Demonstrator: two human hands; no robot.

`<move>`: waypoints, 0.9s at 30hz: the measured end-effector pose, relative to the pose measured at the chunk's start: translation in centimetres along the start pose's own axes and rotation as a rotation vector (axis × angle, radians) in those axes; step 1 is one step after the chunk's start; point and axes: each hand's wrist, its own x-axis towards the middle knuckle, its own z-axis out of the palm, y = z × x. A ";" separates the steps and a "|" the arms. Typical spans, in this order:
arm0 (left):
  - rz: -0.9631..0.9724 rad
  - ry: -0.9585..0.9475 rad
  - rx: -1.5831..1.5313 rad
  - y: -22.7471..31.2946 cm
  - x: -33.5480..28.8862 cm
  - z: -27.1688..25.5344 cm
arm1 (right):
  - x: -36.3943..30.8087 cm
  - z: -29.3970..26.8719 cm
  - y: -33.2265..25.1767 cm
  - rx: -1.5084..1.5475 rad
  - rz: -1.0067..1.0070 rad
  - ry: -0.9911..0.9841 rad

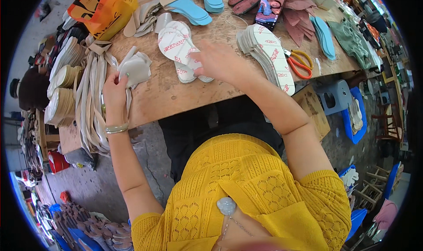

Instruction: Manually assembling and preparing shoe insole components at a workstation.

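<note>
My left hand [115, 91] is closed at the table's left side, with thumb and fingers pinching the edge of a pale grey sheet piece [137, 68] that lies in a small loose pile. Further right, my right hand [220, 62] curls its fingers over the side of a white insole [174, 41] with red print. That insole rests on others like it, fanned a little apart; my fingers hide part of its edge. Beside my right forearm stands a neat stack of similar white insoles [269, 50]. Long pale strips [91, 96] hang over the table edge by my left wrist.
Orange-handled scissors [300, 66] lie right of the stack. A phone [269, 7] with a lit screen, blue insoles [190, 11], dark red pieces [297, 19] and an orange bag [103, 11] are along the back. A blue-grey stool [335, 96] stands off the table's right side.
</note>
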 end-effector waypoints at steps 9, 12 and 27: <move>0.081 -0.454 -1.095 8.5 -8.8 6.5 | -5.7 -1.0 -3.7 0.782 -0.051 0.580; 0.196 -0.396 -1.100 10.3 -10.4 8.9 | -6.1 -0.1 -3.7 0.844 -0.035 0.648; 0.429 -0.197 -0.524 12.8 -13.6 9.5 | -8.2 -0.4 -4.0 1.247 0.154 0.435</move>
